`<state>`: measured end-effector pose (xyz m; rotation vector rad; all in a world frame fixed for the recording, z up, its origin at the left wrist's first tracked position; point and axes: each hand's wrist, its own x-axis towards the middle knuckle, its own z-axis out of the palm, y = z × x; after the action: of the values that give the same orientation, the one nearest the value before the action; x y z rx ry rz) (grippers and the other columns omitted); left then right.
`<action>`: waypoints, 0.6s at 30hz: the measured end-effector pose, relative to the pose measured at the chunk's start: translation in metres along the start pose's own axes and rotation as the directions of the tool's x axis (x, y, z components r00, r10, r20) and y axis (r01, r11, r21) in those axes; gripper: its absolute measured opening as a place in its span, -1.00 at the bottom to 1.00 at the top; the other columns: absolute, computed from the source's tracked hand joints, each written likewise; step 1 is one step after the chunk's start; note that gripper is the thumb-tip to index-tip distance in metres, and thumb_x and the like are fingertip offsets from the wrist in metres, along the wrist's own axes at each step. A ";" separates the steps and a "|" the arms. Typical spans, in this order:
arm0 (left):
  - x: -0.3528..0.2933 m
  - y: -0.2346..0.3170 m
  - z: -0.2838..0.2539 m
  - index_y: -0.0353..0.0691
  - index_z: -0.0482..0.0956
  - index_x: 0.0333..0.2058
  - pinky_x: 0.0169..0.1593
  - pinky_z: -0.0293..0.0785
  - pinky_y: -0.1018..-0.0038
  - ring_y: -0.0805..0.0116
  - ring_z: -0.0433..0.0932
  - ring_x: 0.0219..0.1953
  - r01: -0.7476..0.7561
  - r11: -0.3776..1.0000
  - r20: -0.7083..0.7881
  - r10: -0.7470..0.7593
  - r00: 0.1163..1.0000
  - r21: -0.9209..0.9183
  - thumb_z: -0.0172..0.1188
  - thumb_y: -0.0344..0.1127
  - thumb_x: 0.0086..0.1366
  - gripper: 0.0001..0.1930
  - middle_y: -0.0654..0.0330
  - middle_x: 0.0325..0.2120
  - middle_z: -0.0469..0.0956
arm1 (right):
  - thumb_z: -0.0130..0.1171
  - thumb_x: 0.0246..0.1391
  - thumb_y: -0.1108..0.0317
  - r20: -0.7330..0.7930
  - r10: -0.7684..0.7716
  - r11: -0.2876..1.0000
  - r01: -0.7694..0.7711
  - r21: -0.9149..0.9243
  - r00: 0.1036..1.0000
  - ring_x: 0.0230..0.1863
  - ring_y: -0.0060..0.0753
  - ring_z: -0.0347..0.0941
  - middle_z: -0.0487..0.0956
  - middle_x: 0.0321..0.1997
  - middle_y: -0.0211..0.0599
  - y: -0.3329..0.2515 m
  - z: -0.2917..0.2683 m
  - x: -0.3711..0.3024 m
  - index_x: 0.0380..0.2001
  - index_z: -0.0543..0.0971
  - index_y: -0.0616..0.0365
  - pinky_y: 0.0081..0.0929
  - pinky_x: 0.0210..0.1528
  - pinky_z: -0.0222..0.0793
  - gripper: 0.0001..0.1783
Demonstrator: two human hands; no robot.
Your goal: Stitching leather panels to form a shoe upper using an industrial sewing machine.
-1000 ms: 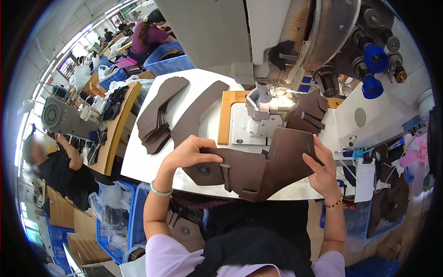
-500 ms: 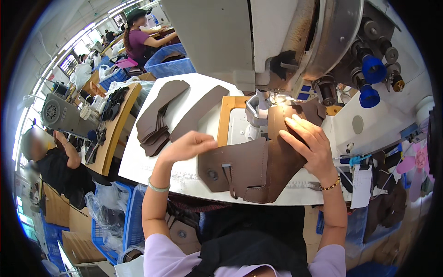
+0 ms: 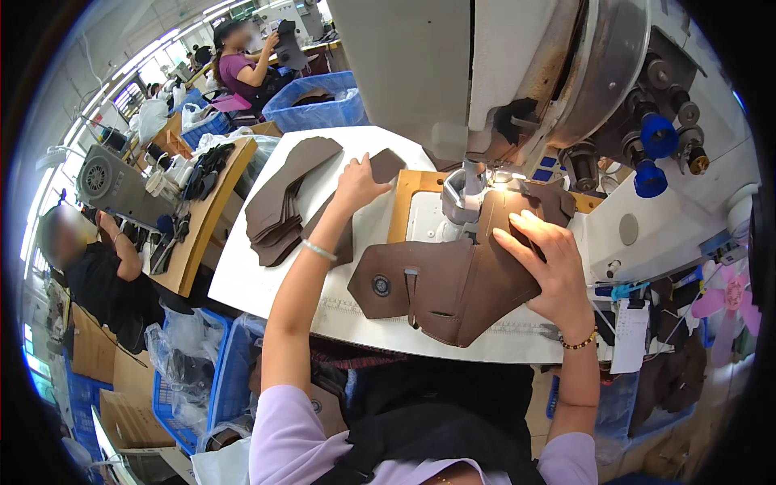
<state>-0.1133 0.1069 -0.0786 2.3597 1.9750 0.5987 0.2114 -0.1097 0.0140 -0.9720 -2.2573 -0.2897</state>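
Observation:
A stitched brown leather-like panel (image 3: 453,287) lies under the head of a sewing machine (image 3: 462,198), its left end bearing a round dark emblem and a slot. My right hand (image 3: 550,259) rests on the panel's right part, fingers stretched over it. To the left, my left hand (image 3: 360,186) reaches over a loose curved brown piece (image 3: 385,165), thumb and fingers apart. Whether the fingertips touch that piece I cannot tell; my hand and forearm cover much of it. Beside it, a fanned stack of similar brown pieces (image 3: 283,202) lies on the white table (image 3: 259,295).
Blue tension knobs (image 3: 659,137) jut from the machine at the upper right. Blue crates (image 3: 222,376) with plastic-wrapped goods stand left of the table. Two people (image 3: 238,69) (image 3: 105,267) sit at other benches to the left. A pink fan (image 3: 731,295) is at the far right.
My left hand has moved up and away from the panel's left end to the loose curved piece. My right hand stays on the panel. The person in purple now holds up a dark piece.

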 end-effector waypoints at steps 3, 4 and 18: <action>-0.026 0.036 -0.061 -0.40 0.34 0.06 0.01 0.44 0.21 -0.04 0.43 -0.02 0.029 0.999 -0.101 -0.026 0.994 0.029 0.28 -0.06 -0.10 -0.24 -0.17 -0.11 0.41 | 0.17 -0.46 0.59 -0.012 0.027 1.000 -0.026 0.007 1.000 0.21 -0.21 0.27 0.38 0.15 -0.23 0.001 0.000 -0.005 0.04 0.50 0.05 -0.25 0.19 0.17 -0.24; -0.038 0.039 -0.087 -0.38 0.33 0.08 0.05 0.41 0.24 -0.02 0.43 -0.01 0.064 0.998 -0.102 -0.062 0.993 0.020 0.28 -0.06 -0.10 -0.23 -0.11 -0.08 0.41 | 0.17 -0.46 0.59 -0.012 0.032 0.999 -0.032 0.009 0.999 0.21 -0.21 0.27 0.38 0.15 -0.23 -0.003 -0.003 -0.003 0.04 0.50 0.05 -0.25 0.19 0.17 -0.24; -0.121 0.103 -0.150 0.03 0.39 0.17 -0.05 0.25 0.30 0.15 0.28 -0.26 -0.575 0.715 0.086 0.653 0.752 -0.398 0.35 -0.36 -0.19 -0.20 0.09 -0.34 0.29 | 0.26 -0.30 0.33 -0.185 -0.041 0.998 0.031 -0.056 0.982 0.23 -0.15 0.30 0.43 0.13 -0.20 0.008 0.031 -0.003 0.00 0.52 0.15 -0.20 0.25 0.20 -0.38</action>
<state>-0.0761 -0.0649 0.0514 2.6644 0.8478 0.5897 0.2041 -0.0928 -0.0118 -0.8927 -2.1075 -0.4400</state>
